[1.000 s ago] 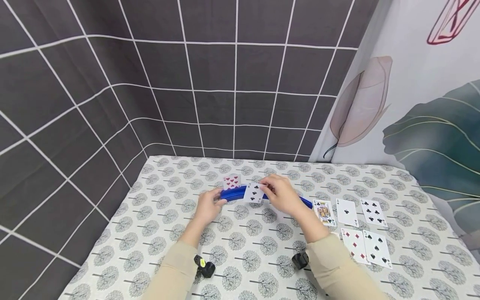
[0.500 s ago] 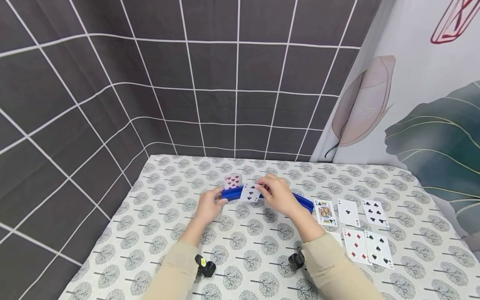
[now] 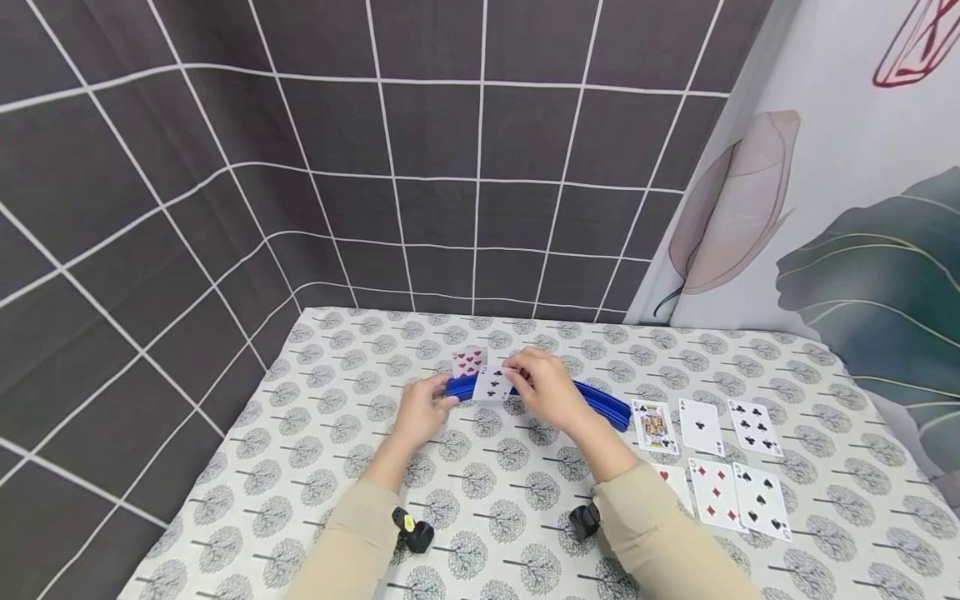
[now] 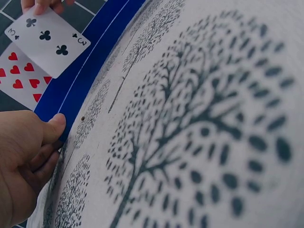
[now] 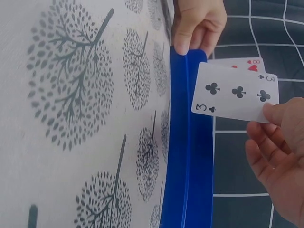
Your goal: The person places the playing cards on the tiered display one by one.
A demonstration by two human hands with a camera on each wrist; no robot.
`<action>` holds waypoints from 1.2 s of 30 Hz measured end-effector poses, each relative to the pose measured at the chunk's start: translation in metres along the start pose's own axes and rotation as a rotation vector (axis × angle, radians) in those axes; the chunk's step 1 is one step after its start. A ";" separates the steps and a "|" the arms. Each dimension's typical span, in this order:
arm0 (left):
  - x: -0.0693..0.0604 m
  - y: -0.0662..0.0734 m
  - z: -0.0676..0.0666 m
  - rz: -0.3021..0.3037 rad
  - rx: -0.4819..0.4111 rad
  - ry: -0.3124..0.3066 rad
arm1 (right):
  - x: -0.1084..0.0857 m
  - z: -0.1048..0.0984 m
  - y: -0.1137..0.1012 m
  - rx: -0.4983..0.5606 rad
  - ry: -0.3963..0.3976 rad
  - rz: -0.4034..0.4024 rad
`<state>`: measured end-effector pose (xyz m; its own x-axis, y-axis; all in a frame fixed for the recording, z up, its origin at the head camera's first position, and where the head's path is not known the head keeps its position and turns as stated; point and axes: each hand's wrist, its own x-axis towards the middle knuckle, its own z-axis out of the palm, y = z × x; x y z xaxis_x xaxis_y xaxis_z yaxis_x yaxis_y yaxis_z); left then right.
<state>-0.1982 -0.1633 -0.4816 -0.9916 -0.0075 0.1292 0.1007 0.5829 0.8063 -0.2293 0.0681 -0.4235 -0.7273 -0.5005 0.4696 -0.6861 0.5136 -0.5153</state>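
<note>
Rack [image 5: 190, 161]: smth plast.; clubs card [image 5: 225, 99]: smth paper; tablecloth [image 3: 510, 492]: matt.

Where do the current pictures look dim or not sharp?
Head view: bright, evenly lit; left wrist view: dimmer, white tablecloth with grey tree print soft at right, white three-of-clubs playing card readable; right wrist view: also dimmer, that card readable.

Left hand [image 3: 420, 408] grips blue rack [image 3: 603, 406]; right hand [image 3: 551, 387] pinches clubs card [image 3: 491, 385].
</note>
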 end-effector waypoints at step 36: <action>0.000 0.000 0.000 0.020 -0.019 0.000 | 0.011 0.028 -0.013 -0.050 0.057 0.000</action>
<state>-0.1982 -0.1633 -0.4817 -0.9894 0.0043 0.1453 0.1221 0.5676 0.8142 -0.2281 0.0362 -0.4318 -0.7261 -0.4605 0.5106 -0.6850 0.5484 -0.4795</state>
